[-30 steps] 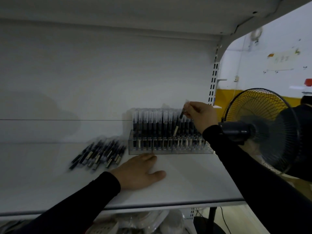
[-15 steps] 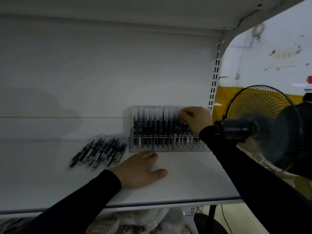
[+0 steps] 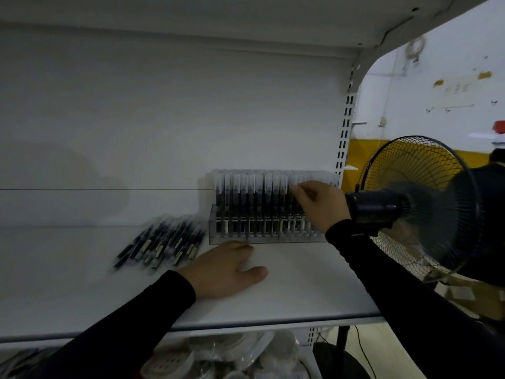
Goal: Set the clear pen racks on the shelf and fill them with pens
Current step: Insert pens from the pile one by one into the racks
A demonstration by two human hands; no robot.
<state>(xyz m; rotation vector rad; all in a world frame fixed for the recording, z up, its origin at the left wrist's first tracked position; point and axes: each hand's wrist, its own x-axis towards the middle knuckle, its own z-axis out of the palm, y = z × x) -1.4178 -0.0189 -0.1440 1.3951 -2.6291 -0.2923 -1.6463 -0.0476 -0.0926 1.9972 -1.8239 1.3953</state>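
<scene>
A clear pen rack [image 3: 240,237] stands at the back right of the white shelf [image 3: 300,291], packed with upright black pens with clear caps [image 3: 246,192]. My right hand [image 3: 319,205] is at the rack's right part, its fingertips pinching the top of a pen [image 3: 293,191] that stands among the others. My left hand [image 3: 224,269] lies flat on the shelf just in front of the rack, fingers spread, its fingertips close to the rack's front wall. A loose pile of black pens [image 3: 161,246] lies on the shelf left of the rack.
A black standing fan [image 3: 415,203] is right of the shelf, close to my right forearm. The slotted upright [image 3: 344,138] marks the shelf's right end. Plastic-wrapped goods [image 3: 218,356] sit on the level below. Another board hangs overhead.
My right hand brought a pen down from above the rack into its right part and still pinches the pen's top. My left hand has stayed flat on the shelf.
</scene>
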